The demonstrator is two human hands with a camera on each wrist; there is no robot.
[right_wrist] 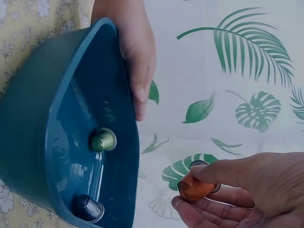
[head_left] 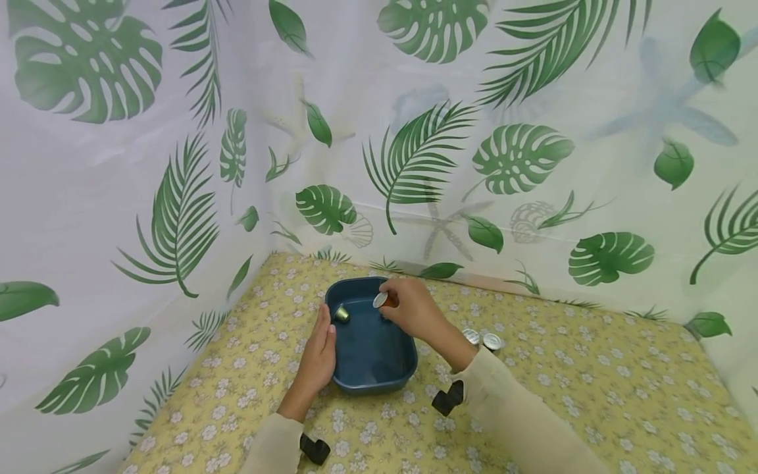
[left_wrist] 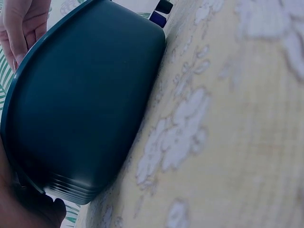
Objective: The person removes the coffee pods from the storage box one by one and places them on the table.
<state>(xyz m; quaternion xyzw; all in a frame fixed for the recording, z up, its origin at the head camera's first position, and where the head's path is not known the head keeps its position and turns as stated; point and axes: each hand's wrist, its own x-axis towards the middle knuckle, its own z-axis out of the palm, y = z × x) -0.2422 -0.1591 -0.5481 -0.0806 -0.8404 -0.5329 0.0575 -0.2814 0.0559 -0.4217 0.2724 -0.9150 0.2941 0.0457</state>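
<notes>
A deep blue plastic basin (head_left: 370, 355) stands on the cloth-covered table. My left hand (head_left: 318, 352) rests along its left wall, fingers straight, as the right wrist view also shows at the basin's outer side (right_wrist: 137, 61). Over the basin's far right part, my right hand (head_left: 411, 306) pinches an orange coffee capsule (right_wrist: 194, 186) between thumb and fingers; its silver lid faces left in the head view. Inside the basin lie a green capsule (right_wrist: 103, 140) near the left wall and a dark blue capsule (right_wrist: 88, 209), mostly hidden under the right hand in the head view.
Two more capsules, one with a silver lid (head_left: 491, 341), stand on the table right of the basin, partly behind the right forearm. The yellow floral tablecloth (head_left: 562, 368) reaches the leaf-printed curtain (head_left: 414, 243) behind and at the left.
</notes>
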